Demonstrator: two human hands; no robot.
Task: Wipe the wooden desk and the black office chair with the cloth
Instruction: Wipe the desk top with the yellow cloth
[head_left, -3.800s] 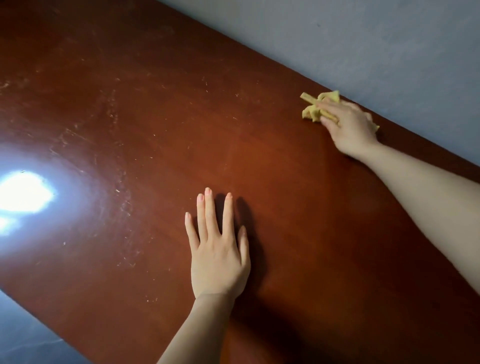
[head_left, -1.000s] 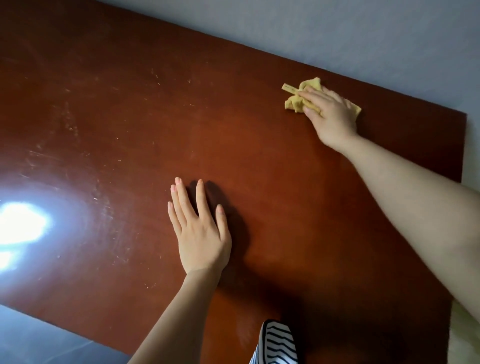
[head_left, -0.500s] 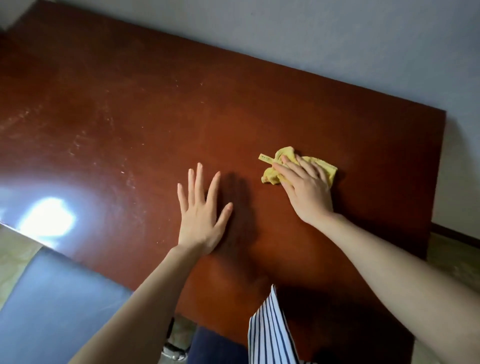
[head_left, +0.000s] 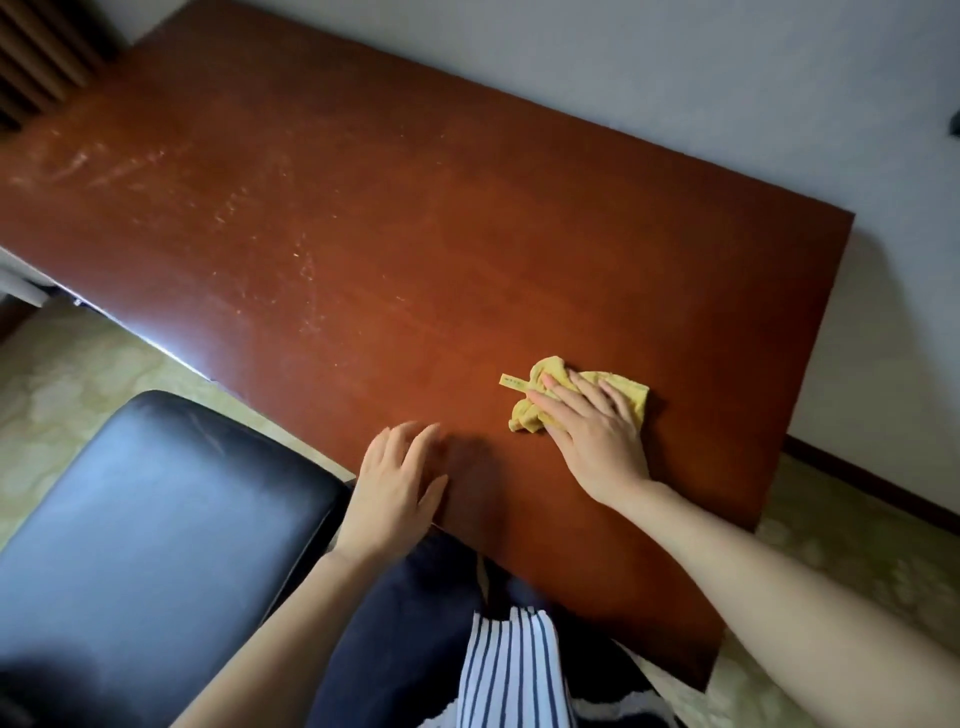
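Note:
The reddish-brown wooden desk (head_left: 389, 218) fills the middle of the head view, with pale dusty streaks over its left half. A crumpled yellow cloth (head_left: 530, 410) lies on the desk near its front right part. My right hand (head_left: 592, 436) presses flat on the cloth with straight fingers, covering most of it. My left hand (head_left: 397, 488) rests at the desk's front edge, fingers relaxed and holding nothing. The black office chair (head_left: 156, 519) shows its shiny seat at the lower left, beside the desk's front edge.
A pale wall (head_left: 675, 78) runs along the desk's far side. Pale patterned floor (head_left: 857, 561) shows right of the desk and at the left. A dark slatted panel (head_left: 36, 57) stands at the top left. My striped top and dark trousers (head_left: 410, 634) are below.
My right hand has dragged the cloth from the far edge back toward the desk's front. My left hand slid back to the front edge. The view pulled back, bringing the chair into sight.

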